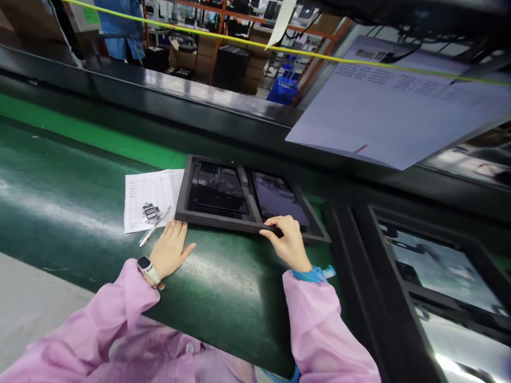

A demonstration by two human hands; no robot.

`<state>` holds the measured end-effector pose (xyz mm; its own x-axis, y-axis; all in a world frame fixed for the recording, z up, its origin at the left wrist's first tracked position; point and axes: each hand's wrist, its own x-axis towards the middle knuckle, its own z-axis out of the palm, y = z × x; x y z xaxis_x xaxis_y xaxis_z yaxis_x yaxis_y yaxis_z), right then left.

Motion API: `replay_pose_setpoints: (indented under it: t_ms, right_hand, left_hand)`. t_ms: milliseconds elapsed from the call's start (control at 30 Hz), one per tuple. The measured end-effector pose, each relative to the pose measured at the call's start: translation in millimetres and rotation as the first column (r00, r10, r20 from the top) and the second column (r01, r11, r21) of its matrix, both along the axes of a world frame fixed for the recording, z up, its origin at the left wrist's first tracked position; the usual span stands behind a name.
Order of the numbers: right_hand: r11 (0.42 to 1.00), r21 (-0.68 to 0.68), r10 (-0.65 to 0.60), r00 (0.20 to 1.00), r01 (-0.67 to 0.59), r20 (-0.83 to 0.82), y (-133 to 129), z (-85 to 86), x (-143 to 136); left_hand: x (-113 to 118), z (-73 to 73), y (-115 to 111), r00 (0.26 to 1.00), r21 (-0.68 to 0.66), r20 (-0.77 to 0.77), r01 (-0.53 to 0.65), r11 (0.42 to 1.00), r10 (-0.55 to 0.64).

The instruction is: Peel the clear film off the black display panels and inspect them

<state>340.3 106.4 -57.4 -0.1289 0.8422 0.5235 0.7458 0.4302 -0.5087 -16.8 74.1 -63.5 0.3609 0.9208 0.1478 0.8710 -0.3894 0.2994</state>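
Note:
A black foam tray point(223, 221) lies on the green bench, with one dark glossy panel point(217, 189) in its left compartment and another panel point(279, 198) in its right one. My right hand point(288, 242) pinches the tray's front edge between thumb and fingers; a blue strap point(313, 275) circles that wrist. Palm down on the bench, my left hand point(170, 250) has its fingers stretched out and thumb apart, fingertips by the tray's front left corner. Just beyond it are printed sheets point(136, 194) bearing a metal tally counter point(150, 211) and a silver pen point(149, 235).
At the right stands a larger black foam tray point(383, 303) with shiny panels in it. A printed sheet point(359, 117) hangs at upper right, and a yellow cord point(223, 36) crosses above the bench. A person in blue point(120, 29) is behind, near shelving and boxes.

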Motion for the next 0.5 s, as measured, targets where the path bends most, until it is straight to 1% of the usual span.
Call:
replay_pose_setpoints:
  t_ms: [67,133,200,300,400,467,500]
  right_hand:
    - [1.000,0.016,-0.002,1.000,0.002,-0.020,4,3.5,4]
    - [1.000,0.029,0.000,0.999,0.001,-0.040,9,8.2,7]
    - [0.999,0.041,-0.003,0.998,0.005,-0.057,16,13.1,9]
    - [0.999,0.048,-0.013,0.997,0.017,-0.076,28,17.2,8]
    - [0.999,0.039,-0.022,0.996,0.025,-0.086,40,13.5,4]
    - [0.999,0.027,-0.027,0.996,0.030,-0.090,47,6.5,-1]
    - [0.999,0.019,-0.030,0.995,0.032,-0.091,49,2.2,-3]
  left_hand:
    - [1,-1.3,8,1.000,-0.021,0.002,0.001,1.000,-0.001]
    - [-2,0.4,7,1.000,-0.030,-0.014,0.002,1.000,-0.002]
    - [-8,2.5,-3,0.999,-0.040,-0.045,0.004,0.999,-0.006]
    - [-21,2.1,-26,0.995,-0.013,-0.098,0.001,1.000,-0.002]
    - [-40,1.3,-48,0.990,0.108,-0.142,0.035,0.993,-0.020]
    - [-53,4.5,-56,0.985,0.233,-0.167,0.088,0.969,-0.049]
    - [-59,7.1,-58,0.983,0.298,-0.177,0.094,0.950,-0.042]
